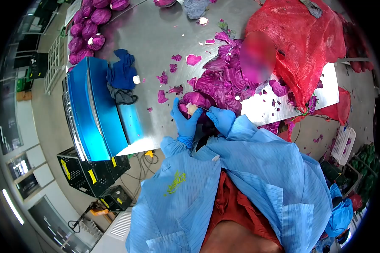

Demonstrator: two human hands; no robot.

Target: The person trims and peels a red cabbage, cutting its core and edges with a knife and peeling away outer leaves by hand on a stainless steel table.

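Observation:
A red cabbage sits near the front edge of the metal table, its pale cut stem end turned towards me. My left hand, in a blue glove, grips the cabbage from the left and below with thumb and fingers apart around it. On the other side, my gloved right hand is closed on a knife; only a thin strip of its blade shows, pointing at the stem, and the handle is hidden. Loose purple cabbage leaves are heaped just beyond both hands.
Whole red cabbages are piled at the far left. A blue box-like unit and dark blue cloths lie left. A red mesh sack covers the right side. Black crates stand below the table's left edge.

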